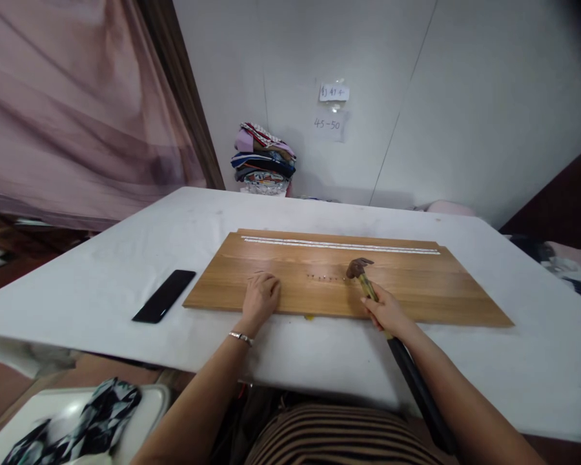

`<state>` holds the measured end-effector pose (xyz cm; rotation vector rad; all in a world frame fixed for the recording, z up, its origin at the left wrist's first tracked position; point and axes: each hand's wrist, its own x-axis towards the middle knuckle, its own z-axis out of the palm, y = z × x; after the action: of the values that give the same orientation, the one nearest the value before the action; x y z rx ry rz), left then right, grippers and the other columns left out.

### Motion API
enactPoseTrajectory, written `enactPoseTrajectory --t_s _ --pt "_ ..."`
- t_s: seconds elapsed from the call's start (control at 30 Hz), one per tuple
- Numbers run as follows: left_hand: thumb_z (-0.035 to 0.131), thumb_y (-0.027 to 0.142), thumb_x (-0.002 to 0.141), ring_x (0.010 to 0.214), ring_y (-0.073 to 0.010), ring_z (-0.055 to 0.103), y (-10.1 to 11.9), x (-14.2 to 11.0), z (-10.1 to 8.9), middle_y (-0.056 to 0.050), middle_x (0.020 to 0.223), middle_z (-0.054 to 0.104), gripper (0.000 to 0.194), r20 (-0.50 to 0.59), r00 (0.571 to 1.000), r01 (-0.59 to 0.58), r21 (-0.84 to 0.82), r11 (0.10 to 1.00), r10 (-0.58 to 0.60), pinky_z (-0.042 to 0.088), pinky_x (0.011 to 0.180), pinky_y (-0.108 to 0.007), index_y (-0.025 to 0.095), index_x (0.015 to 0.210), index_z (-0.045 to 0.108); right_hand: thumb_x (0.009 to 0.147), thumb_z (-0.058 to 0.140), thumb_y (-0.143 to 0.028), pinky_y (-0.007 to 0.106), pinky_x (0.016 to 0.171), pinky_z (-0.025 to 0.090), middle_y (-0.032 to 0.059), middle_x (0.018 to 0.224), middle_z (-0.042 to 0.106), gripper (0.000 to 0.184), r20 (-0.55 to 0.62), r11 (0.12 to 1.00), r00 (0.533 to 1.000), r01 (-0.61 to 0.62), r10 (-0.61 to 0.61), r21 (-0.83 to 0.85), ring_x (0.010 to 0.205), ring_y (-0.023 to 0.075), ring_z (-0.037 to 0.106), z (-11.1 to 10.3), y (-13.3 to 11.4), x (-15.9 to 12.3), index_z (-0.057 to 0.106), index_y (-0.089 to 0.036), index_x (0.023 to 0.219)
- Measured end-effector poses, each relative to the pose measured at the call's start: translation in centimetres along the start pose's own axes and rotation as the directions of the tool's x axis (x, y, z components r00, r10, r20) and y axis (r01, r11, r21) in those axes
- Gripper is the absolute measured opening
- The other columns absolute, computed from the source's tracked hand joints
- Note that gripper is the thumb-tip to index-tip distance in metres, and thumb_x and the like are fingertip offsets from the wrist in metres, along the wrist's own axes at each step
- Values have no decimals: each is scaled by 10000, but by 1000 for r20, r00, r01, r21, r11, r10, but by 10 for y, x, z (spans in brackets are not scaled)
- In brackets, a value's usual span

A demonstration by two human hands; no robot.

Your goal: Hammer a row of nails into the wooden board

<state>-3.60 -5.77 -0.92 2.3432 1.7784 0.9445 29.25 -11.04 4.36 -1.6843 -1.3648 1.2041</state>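
Note:
My right hand (386, 311) grips a claw hammer (366, 285) partway up its yellowish shaft, while the black handle end reaches back beside my forearm. Its rusty brown head is over the wooden board (416, 284), at the right end of a short row of several small nails (323, 278). On the left part of the board, my left hand (261, 296) rests with its fingers curled together. Thin nail-like pieces (257, 272) lie just beyond its fingers. Whatever those fingers may hold is hidden.
Two white strips with markings (339, 245) lie along the board's far side. A black phone (164, 297) is left of the board on the white-covered table (140, 239). Folded cloths (264, 158) are stacked at the back wall. A white stool (150, 403) with patterned fabric stands lower left.

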Motion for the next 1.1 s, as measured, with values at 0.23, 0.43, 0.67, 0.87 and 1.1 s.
enactPoseTrajectory --t_s 0.23,0.43,0.67,0.87,1.1 --pt "520 230 904 1013 -233 622 3 0 0 -83 1017 722 210 -8 1000 26 -16 1000 -26 485 963 -410 215 873 728 731 546 -419 212 290 270 -117 521 466 307 29 1000 1000 -4 5 -31 291 75 352 -1 1 0 453 -233 958" --pt "524 229 898 1041 -240 615 5 0 -1 -84 1029 722 215 5 999 45 -22 999 -45 483 990 -423 218 884 739 738 546 -412 207 293 265 -115 524 462 308 26 999 1000 -16 17 -44 297 77 364 -2 2 1 458 -235 975" --pt "518 239 908 1051 -244 617 2 0 -1 -91 1042 722 221 12 999 35 -14 999 -35 484 983 -409 213 889 737 763 559 -376 218 306 271 -113 526 467 359 5 999 1000 0 0 -32 296 83 355 -2 -4 -1 503 -210 1076" --pt "509 253 917 1049 -251 624 2 0 -1 -99 1049 725 231 10 1000 19 -9 1000 -19 485 978 -416 207 908 736 776 576 -340 211 320 281 -106 537 469 258 9 998 1000 -25 26 -56 316 78 367 -1 -5 -2 504 -212 988" --pt "505 253 913 1037 -256 636 3 1 -2 -103 1050 728 239 14 1000 28 -27 999 -28 491 973 -419 205 903 739 775 580 -350 213 310 275 -104 538 474 310 -1 999 1000 -21 21 -25 306 80 358 -2 -5 -2 517 -214 1046"
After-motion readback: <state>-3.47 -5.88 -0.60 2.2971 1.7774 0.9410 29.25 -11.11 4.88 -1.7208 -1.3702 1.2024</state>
